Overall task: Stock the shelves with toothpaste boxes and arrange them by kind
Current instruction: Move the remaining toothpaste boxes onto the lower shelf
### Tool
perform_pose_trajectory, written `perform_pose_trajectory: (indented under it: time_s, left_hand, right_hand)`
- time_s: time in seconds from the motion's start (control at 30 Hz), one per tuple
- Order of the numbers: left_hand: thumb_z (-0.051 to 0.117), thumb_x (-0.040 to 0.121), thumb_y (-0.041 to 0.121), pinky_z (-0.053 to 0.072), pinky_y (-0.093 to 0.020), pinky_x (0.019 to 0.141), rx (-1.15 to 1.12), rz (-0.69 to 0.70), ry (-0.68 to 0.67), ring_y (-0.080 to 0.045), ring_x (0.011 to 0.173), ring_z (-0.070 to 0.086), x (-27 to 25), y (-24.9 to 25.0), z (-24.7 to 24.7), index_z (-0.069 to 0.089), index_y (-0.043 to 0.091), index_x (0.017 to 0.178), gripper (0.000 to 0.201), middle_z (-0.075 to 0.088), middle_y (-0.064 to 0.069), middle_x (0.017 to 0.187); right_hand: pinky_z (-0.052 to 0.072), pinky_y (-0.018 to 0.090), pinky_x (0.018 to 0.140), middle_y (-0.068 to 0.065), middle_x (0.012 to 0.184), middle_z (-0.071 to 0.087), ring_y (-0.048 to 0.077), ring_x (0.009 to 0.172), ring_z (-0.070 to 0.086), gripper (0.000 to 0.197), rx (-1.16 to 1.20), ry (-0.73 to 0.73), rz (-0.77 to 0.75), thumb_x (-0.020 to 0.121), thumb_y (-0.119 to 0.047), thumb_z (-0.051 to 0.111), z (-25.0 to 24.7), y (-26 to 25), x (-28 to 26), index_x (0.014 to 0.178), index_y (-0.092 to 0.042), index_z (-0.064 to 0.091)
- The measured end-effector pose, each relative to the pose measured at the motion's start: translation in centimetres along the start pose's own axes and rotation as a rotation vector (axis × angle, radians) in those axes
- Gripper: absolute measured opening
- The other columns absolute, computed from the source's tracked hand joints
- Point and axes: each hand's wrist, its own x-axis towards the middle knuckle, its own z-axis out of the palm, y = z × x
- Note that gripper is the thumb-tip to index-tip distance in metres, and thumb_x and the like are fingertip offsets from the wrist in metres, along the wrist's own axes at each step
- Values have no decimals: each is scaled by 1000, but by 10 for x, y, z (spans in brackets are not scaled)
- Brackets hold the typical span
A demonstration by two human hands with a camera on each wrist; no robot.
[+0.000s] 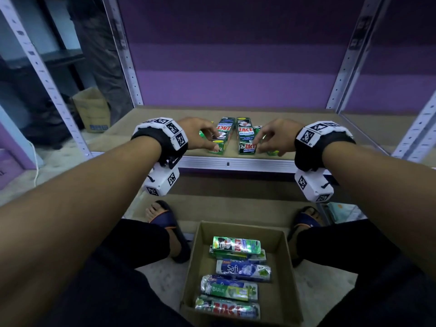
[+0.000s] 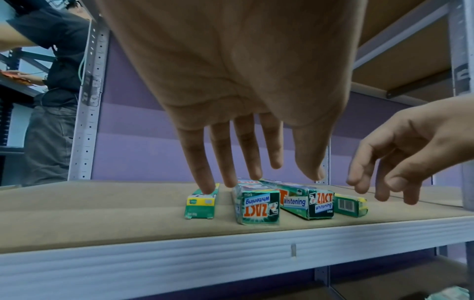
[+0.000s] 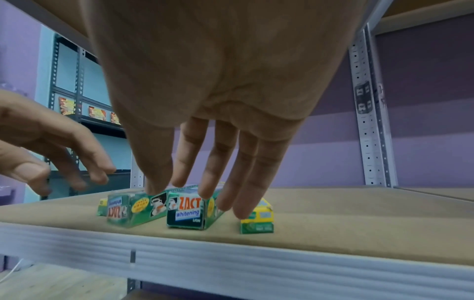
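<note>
Where the brown shelf board meets its pale metal front rail, four toothpaste boxes lie in a row, each pointing front to back. From the left: one small green-and-yellow box, one Zact Whitening box with its end print upside down, a second Zact Whitening box with its print upright, and a second small green-and-yellow box showing a barcode on its end. The two Zact boxes are taller than the small ones and sit close together with a narrow gap between them.

The left hand reaches down over the left pair, fingers straight and slightly spread; in the left wrist view one fingertip rests on top of the left small box, another comes down by the left Zact box's edge, and the thumb hangs clear. The right hand reaches over the right pair, fingers likewise straight and a little apart, tips on or just above the right Zact box and the right small box, though real contact is hard to judge there. Neither hand grips anything.

On the floor between the person's two sandalled feet stands one open cardboard carton holding what looks like five or six more boxes, among them Zact, Safi and Darlie. One closed cardboard box sits far left behind the shelf post.
</note>
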Motion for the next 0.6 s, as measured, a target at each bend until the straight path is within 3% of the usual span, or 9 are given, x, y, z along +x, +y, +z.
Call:
perform_pose_trajectory:
  time_s: [0.1,0.2,0.27,0.33,0.4,0.5,0.6]
  left_hand:
    - [78,79,40,46,-25,92,-25,-13,-30,-3,85,61,-6,1,6,67,26,114,39,71,10,104]
    - [78,80,39,52,-23,74,-85,-45,-107,-12,83,65,-11,-3,18,71,26,107,31,73,2,99]
    - [78,80,38,52,-20,71,-114,-65,-154,-14,78,67,-14,-7,30,73,25,102,26,73,-2,97]
    - [79,79,37,48,-11,66,-120,-79,-178,-7,75,67,-15,-12,45,74,25,100,25,74,0,95]
    - [79,79,37,43,-6,54,-143,-106,-235,5,59,60,-16,-18,62,74,25,100,25,74,2,96]
    - [78,80,40,44,-13,63,-143,-145,-329,8,62,61,-18,-26,87,73,27,101,25,74,8,94]
    - [76,82,38,45,-18,76,-104,-164,-409,-8,86,67,-21,-36,117,74,25,99,22,72,10,92]
  right_hand:
    - [63,37,65,6,84,75,18,70,65,13,46,-48,6,80,-23,80,9,10,-7,91,-23,75]
    - [62,36,63,2,82,73,15,70,68,13,55,-109,40,80,-23,80,22,19,-10,92,-23,75]
    - [63,38,64,3,83,74,15,70,68,15,45,-153,77,78,-25,81,34,27,-11,91,-24,75]
    - [63,37,61,1,79,75,14,63,66,14,10,-184,86,76,-28,81,50,36,-11,88,-26,75]
    - [62,37,58,-5,76,75,9,52,63,12,-12,-201,82,75,-31,81,67,45,-11,86,-28,76]
    - [63,37,61,-7,76,74,6,55,66,11,-15,-288,108,77,-32,79,93,60,-7,87,-28,76]
    - [63,35,63,-6,83,75,12,71,72,8,19,-394,161,82,-31,73,120,76,-2,88,-27,76]
